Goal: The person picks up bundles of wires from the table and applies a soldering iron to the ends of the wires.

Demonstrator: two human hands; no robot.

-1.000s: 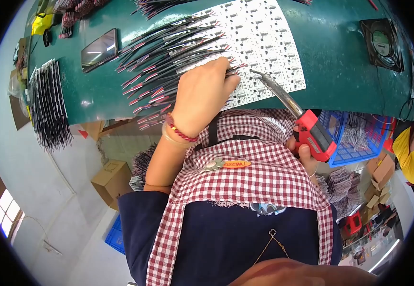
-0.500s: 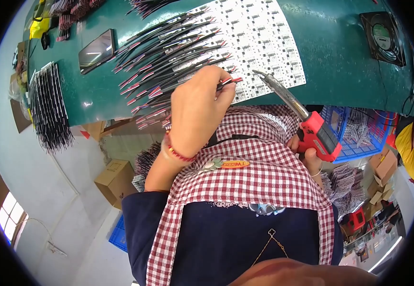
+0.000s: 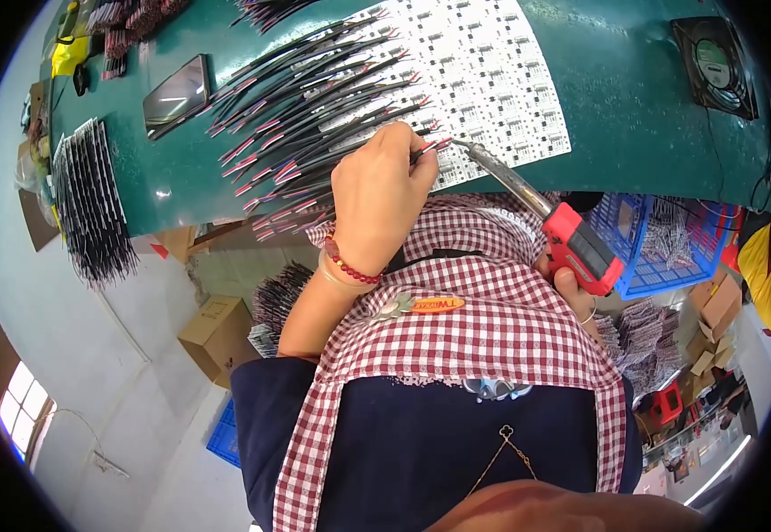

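My left hand (image 3: pixel 380 191) pinches the end of a black cable (image 3: pixel 427 149) with red and white wire tips, over the lower part of a white circuit board sheet (image 3: pixel 501 75). My right hand (image 3: pixel 569 285) is wrapped round the red and black handle of a soldering iron (image 3: pixel 583 248). The iron's metal tip points up and left, close to the wire tips at my left fingers; whether they touch I cannot tell. Several black cables (image 3: pixel 301 97) lie in a row across the sheet's left part, their stripped ends pointing both ways.
On the green table (image 3: pixel 634 106) lie a phone (image 3: pixel 177 96), a hanging cable bundle (image 3: pixel 93 199) at the left edge and a black fan (image 3: pixel 715 66) at the right. Below the table are a blue basket (image 3: pixel 660 275) and a cardboard box (image 3: pixel 219 337).
The soldering iron has moved left, its tip nearer the wire ends. My left hand has shifted down from the row of cables and now shows a cable end between its fingers.
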